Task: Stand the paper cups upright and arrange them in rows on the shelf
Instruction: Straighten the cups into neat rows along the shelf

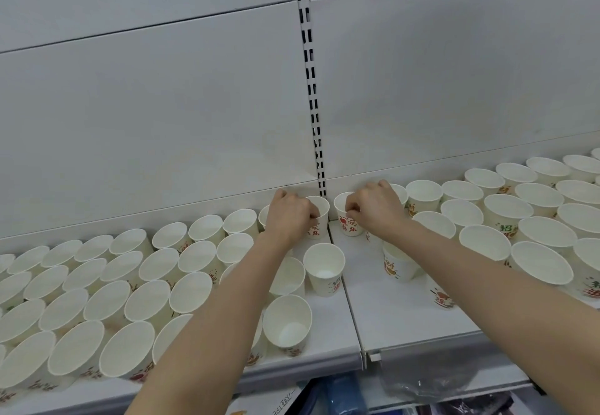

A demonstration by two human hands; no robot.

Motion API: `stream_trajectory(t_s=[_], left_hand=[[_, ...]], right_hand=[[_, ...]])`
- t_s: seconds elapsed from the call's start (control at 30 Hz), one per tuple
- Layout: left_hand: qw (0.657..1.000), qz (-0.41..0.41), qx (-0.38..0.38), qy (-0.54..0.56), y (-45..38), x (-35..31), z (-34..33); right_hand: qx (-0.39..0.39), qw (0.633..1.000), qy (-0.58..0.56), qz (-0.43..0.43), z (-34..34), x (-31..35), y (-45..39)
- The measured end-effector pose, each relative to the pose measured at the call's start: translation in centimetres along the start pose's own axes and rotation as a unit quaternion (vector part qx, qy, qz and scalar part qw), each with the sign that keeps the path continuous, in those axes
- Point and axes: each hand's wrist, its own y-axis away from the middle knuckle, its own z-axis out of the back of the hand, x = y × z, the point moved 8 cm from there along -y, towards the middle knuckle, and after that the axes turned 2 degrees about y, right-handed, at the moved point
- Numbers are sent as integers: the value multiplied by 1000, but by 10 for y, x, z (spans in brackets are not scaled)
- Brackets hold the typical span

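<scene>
While rows of upright paper cups (130, 304) already fill the shelf (328, 346) at left, the left hand (290, 216) pinches a rim-held cup (319, 216) by the back wall; the right hand (376, 208) pinches another cup (347, 220). Best to set both flush with their back rows.
</scene>
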Motion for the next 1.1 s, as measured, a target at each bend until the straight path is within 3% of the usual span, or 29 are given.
stream_trajectory(t_s=[0.13,0.27,0.4,0.67,0.9,1.1], left_hand=[[998,9,-3,70,5,0,4],[978,21,-52,201,35,9,31],[955,-14,21,295,75,-7,43],[994,-51,49,89,98,-41,41],[998,3,-35,59,87,-37,37],[995,9,-16,95,79,-34,28]], right_hand=[[-12,999,-42,3,3,-3,3],[-67,990,-111,-60,29,-43,23],[6,992,-88,-88,29,-61,43],[27,998,16,-62,20,-25,46],[-87,995,-5,-56,34,-15,66],[-137,989,-55,31,28,18,81]])
